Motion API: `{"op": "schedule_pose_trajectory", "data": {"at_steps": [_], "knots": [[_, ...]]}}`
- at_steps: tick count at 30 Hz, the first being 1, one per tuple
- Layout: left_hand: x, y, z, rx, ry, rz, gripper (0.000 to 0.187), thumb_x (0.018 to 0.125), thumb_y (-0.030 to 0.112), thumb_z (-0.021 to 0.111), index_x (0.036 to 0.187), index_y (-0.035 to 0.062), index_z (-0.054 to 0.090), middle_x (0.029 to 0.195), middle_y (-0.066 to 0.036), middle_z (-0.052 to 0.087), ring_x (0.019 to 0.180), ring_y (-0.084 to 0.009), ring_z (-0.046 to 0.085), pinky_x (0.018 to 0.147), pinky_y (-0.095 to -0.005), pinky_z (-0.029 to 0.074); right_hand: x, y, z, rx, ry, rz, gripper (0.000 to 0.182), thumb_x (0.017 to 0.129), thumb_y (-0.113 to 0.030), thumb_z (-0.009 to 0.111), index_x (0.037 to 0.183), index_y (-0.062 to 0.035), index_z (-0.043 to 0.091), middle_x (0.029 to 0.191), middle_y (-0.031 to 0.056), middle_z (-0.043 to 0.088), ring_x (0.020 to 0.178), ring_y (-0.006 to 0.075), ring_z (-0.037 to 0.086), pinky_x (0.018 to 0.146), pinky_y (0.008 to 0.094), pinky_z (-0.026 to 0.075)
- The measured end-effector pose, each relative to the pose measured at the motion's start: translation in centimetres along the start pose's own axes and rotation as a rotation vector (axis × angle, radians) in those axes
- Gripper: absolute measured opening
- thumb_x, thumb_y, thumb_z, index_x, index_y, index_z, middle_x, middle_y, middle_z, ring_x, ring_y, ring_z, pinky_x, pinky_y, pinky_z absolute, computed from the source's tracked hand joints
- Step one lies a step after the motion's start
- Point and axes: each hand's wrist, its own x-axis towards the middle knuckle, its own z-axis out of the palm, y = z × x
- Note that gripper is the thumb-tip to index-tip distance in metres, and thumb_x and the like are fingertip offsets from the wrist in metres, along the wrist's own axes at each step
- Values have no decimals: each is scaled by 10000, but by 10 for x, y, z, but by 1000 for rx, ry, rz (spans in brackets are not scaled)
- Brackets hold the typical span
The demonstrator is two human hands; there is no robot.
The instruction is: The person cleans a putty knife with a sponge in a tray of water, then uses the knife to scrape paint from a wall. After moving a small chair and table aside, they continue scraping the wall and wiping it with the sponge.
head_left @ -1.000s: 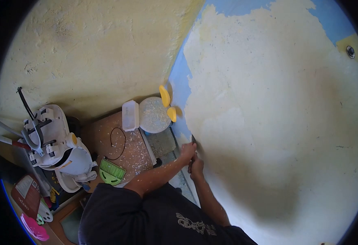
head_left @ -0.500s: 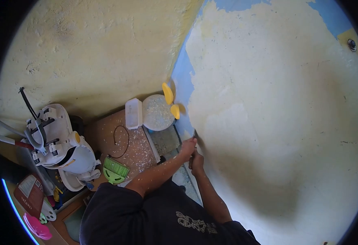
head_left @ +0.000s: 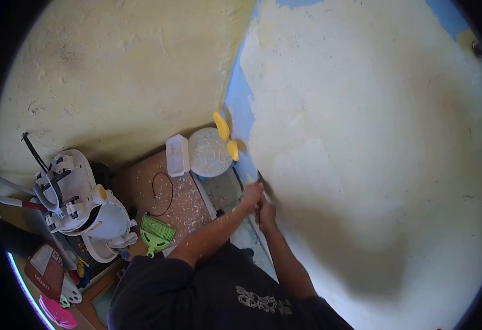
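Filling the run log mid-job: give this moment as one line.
left hand: grips tool; right hand: grips tool; tool tip: by blue paint on wall

Both hands' fingers (head_left: 259,201) hold a narrow tool (head_left: 259,175) at the wall (head_left: 362,137) beside blue paint (head_left: 241,104).

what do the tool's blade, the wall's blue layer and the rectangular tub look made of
Tool's blade: probably metal, thin and dark grey, though too small to be sure.
Blue layer: likely paint, fairly matt, given its ragged edge.
Rectangular tub: likely plastic, whitish and smooth, its thin walls perhaps translucent.
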Motion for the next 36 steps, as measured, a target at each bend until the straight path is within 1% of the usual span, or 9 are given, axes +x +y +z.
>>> {"op": "schedule_pose_trajectory", "data": {"at_steps": [11,15,19,23,28,30,31,33,36], "knots": [[12,-23,-3,301,61,177,333,912,202,482,1222,103,549,637,15,503,530,-87,440,493,-287,394,14,35,-1,52,14,-13,447,924,-369,436,766,15,602,466,15,439,311,91,349,295,265,236],[-16,-20,-4,415,121,212,326,909,206,486,1209,102,560,666,-15,550,551,-96,477,488,-286,398,8,57,3,-67,116,-109,477,936,-363,395,616,-31,518,453,33,432,320,151,395,326,317,296],[-26,-18,7,233,22,94,317,910,223,489,1188,98,574,656,-29,548,544,-108,477,480,-298,385,-6,35,-9,-120,108,-46,372,902,-273,426,653,-18,532,473,55,459,322,127,396,307,295,267],[2,-20,-8,312,64,62,309,906,238,500,1159,83,585,651,-37,547,565,-102,472,496,-297,385,46,80,-6,-242,89,-208,414,919,-317,418,676,-11,553,471,48,454,320,117,386,302,290,261],[20,-69,-7,141,-13,-3,250,905,220,499,1038,43,616,639,-32,533,576,-104,460,520,-297,386,-4,53,-9,-127,209,9,499,925,-426,431,657,-18,536,462,36,427,308,121,359,301,285,263],[76,-118,-22,687,-5,601,217,911,198,488,950,29,620,647,-15,529,571,-102,457,526,-275,384,17,53,-8,-115,188,-24,496,924,-426,436,654,-21,533,462,32,423,309,121,357,302,284,263],[67,-103,-24,689,-13,596,217,911,198,488,950,29,620,647,-15,529,571,-102,457,526,-275,384,25,56,-7,-108,155,-56,493,922,-425,441,652,-23,529,462,29,418,309,121,354,304,284,264],[39,-46,-22,264,-102,38,198,916,181,480,910,35,613,660,-10,525,569,-110,451,519,-275,384,19,59,2,-88,172,-2,501,919,-420,443,639,-20,550,465,43,433,323,140,387,321,311,287],[15,-52,-20,50,-166,-63,181,919,180,477,937,33,582,734,-22,537,624,-129,477,545,-305,405,-7,41,8,5,178,79,480,907,-404,466,628,-26,559,469,48,440,331,154,410,331,328,299]]}}
